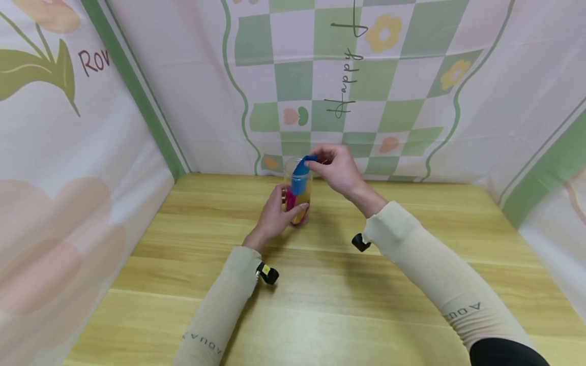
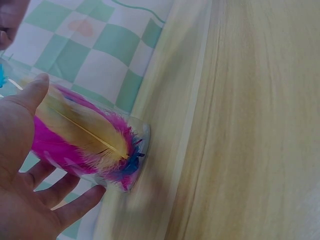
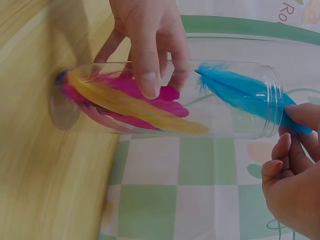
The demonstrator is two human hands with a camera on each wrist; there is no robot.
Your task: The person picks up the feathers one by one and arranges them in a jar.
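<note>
A clear, open-topped plastic jar [image 1: 308, 195] stands upright on the table near the back. My left hand [image 1: 276, 213] holds it low down, thumb on one side and fingers on the other. Inside the jar lie a yellow feather [image 3: 130, 102] and magenta feathers [image 3: 165, 106], with a dark blue tuft [image 2: 132, 162] at the bottom. At the jar's mouth my right hand [image 1: 339, 170] pinches the tip of a bright blue feather [image 3: 235, 92]. Most of that feather hangs within the jar, its fluffy end above the magenta ones.
The wooden table [image 1: 302, 310] spreads out in front of the jar and to both sides. Close behind the jar hangs a green-and-white checked cloth [image 1: 293, 81]. Another printed cloth [image 1: 128, 218] borders the left side.
</note>
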